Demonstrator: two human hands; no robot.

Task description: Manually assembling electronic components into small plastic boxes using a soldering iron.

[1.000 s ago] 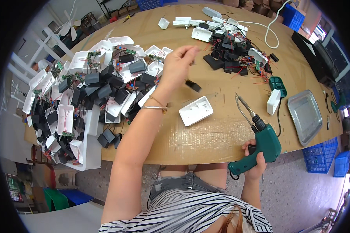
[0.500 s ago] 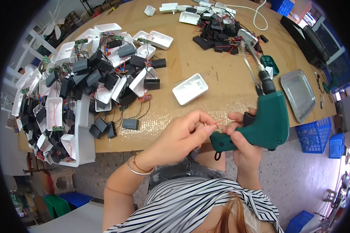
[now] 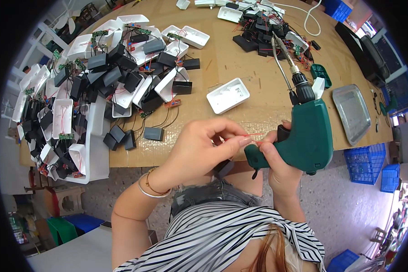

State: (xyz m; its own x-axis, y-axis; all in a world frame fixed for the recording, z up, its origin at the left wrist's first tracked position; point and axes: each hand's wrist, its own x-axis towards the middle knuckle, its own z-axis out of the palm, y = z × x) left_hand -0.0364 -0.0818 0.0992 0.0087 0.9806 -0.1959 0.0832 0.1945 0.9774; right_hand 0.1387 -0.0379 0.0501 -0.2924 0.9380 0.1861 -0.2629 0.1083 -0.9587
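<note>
A green soldering gun (image 3: 312, 131) with a long metal tip rests in my right hand (image 3: 281, 165), whose fingers are wrapped round its handle. The tip points away from me toward the far heap. Just left of the handle, my left hand (image 3: 201, 147) pinches thin red wires (image 3: 255, 135) between thumb and forefinger. The wires reach across to the fingertips of my right hand. Below my left hand, at the table's front edge, a dark block (image 3: 223, 168) is partly hidden. A white plastic shell (image 3: 228, 95) lies on the table beyond my hands.
On the left, a big heap of white shells (image 3: 62, 119), black blocks and green circuit boards overflows a white bin (image 3: 97, 145). A smaller heap of black blocks (image 3: 269, 50) sits at the far right. Nearby lie a green holder (image 3: 321, 75) and a metal tray (image 3: 351, 113).
The whole view has shifted slightly. My left hand still pinches the red wires by the gun handle, now with its wrist turned a little. My right hand keeps hold of the soldering gun.
</note>
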